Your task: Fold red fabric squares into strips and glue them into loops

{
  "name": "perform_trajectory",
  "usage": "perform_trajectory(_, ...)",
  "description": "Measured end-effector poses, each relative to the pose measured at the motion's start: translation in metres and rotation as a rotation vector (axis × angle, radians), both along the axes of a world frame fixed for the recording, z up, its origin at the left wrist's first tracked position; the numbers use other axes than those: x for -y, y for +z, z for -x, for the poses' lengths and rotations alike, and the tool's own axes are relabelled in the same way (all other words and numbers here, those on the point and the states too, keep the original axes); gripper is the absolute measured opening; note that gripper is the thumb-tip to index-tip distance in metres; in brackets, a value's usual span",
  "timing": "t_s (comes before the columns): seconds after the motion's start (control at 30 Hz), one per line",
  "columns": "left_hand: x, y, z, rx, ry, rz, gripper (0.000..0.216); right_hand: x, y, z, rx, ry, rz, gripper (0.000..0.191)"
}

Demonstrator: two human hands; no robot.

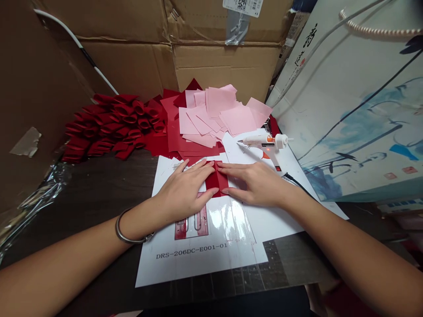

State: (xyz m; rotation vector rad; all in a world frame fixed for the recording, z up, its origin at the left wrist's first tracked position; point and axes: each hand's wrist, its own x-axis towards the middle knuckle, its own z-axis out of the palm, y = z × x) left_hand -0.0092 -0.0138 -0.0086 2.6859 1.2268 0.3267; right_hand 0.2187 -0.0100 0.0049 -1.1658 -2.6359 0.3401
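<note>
A small red piece (217, 181) of paper or cloth lies on the white printed sheet (228, 229), with a crease or seam down its middle. My left hand (185, 189) rests over its left part, fingers stretched out and thumb tip near the middle line. From the other side, my right hand (256, 182) touches the right edge with straight fingers, its thumb held apart from them. Both hands are open, pressing rather than wrapped round anything. Part of the red piece is hidden under my fingers.
Rolled red pieces (115, 123) are piled at the back left. Pink squares (214, 112) lie on red sheets (176, 136). A white glue gun (269, 143), its red light on, stands at right. Cardboard (224, 66) walls the back; a painted panel (357, 110) leans right.
</note>
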Motion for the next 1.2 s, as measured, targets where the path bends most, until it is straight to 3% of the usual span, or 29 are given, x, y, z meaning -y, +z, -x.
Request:
perform_trajectory(0.4, -0.0001, 0.0002, 0.0008, -0.029, 0.001, 0.013, 0.051, -0.0001, 0.0005, -0.0013, 0.029, -0.001, 0.019, 0.053)
perform_trajectory(0.67, -0.0001, 0.0003, 0.0002, -0.003, 0.062, 0.022, 0.061, -0.0049, -0.0035, -0.0085, 0.027, -0.143, -0.123, 0.047)
perform_trajectory(1.2, -0.0008, -0.0015, 0.0013, 0.031, 0.052, 0.053, 0.059, -0.0021, -0.0035, -0.0065, -0.012, -0.081, -0.061, 0.049)
